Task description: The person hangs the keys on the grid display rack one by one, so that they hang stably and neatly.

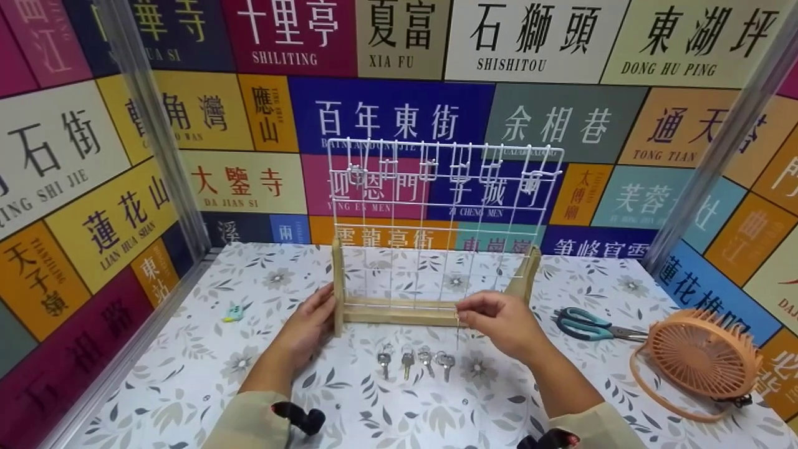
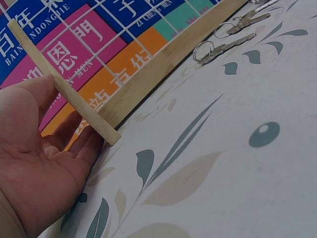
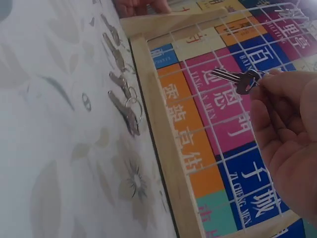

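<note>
My right hand [image 1: 499, 321] pinches a key [image 3: 237, 80] by its ring between thumb and fingers, blade pointing away from the fingertips, in front of the rack's lower rail. A white wire grid rack [image 1: 436, 202] stands upright on a wooden base [image 1: 399, 315]. My left hand [image 2: 44, 148] rests on the outer side of the left wooden leg [image 2: 69, 91], fingers reaching back along it and thumb at its front edge. Several keys with rings, one of them this key [image 1: 408, 363], lie in a row on the table before the base. Small wire hooks [image 1: 429, 169] hang along the grid's upper part.
Teal-handled pliers [image 1: 586, 324] lie to the right, next to an orange fan [image 1: 704, 355] with a loop stand. A small turquoise item [image 1: 235, 312] lies at the left. The table [image 1: 168, 374] has a floral cover; printed panels stand behind it.
</note>
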Demonstrator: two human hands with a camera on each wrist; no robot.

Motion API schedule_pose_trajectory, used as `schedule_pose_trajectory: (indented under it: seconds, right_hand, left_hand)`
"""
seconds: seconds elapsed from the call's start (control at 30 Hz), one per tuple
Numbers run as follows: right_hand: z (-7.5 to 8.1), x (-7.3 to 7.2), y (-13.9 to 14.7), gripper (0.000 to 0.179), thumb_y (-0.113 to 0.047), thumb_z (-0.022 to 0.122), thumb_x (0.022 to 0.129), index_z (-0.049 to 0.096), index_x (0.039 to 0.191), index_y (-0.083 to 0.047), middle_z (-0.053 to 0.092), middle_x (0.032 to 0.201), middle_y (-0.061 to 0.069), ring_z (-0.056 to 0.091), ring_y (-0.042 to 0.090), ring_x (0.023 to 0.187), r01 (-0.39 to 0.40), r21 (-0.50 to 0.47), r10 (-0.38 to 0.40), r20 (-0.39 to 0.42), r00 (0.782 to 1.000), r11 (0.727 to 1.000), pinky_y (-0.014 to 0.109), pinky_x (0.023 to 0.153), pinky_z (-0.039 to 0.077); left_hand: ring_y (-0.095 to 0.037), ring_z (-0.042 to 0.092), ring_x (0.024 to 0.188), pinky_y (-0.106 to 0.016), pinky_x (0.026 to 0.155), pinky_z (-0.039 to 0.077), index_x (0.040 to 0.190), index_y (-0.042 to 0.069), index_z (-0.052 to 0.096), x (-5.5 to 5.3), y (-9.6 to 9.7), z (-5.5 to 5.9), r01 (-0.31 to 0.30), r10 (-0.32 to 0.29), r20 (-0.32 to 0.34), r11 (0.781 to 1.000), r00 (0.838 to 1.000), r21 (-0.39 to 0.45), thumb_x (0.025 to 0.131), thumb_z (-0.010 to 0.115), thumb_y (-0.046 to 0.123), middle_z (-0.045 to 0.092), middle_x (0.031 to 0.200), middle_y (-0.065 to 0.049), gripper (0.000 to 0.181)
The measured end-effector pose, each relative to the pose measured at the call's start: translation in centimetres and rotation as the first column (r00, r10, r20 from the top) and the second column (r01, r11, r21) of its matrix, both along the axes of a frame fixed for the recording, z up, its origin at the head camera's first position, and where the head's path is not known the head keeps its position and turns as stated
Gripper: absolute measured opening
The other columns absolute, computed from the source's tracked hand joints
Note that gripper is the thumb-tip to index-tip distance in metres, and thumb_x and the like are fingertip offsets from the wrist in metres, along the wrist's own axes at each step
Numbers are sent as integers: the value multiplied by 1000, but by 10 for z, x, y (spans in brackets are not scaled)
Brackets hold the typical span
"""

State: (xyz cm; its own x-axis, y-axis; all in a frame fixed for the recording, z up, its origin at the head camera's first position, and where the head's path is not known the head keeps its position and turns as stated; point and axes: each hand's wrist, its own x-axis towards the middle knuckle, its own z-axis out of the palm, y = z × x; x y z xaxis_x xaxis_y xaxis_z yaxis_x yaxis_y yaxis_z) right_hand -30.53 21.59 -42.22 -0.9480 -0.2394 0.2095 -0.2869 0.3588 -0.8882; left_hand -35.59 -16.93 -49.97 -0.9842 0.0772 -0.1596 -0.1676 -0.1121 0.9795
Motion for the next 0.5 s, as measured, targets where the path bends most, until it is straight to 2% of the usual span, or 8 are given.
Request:
schedule_pose_trajectory:
  seconds: [0.13,0.3,0.5]
  right_hand:
    - [17,1,-13,19,-11,81,95,80,112,-2,81,103,5,76,18,91,9,-118,-11,-14,1000,993,28,82,66]
    - [43,-2,-29,21,-6,80,94,78,112,5,81,98,1,75,22,86,-3,-233,-10,-52,999,972,27,80,65]
    - [77,-6,-48,20,-6,79,95,78,113,2,80,98,0,73,19,83,-52,-271,35,-69,997,961,31,82,66]
  left_hand:
    - [-24,43,159,-47,134,31,159,40,48,0,0,0,7,-7,-2,1000,1000,5,109,61,41,47,168,9,52]
    - [-24,43,159,-47,134,31,159,41,48,0,0,2,9,-9,10,1000,1000,5,109,61,41,46,168,9,52]
    - [-24,44,158,-48,134,31,158,42,50,0,-2,1,8,-8,19,1000,1000,10,109,61,42,47,167,10,50]
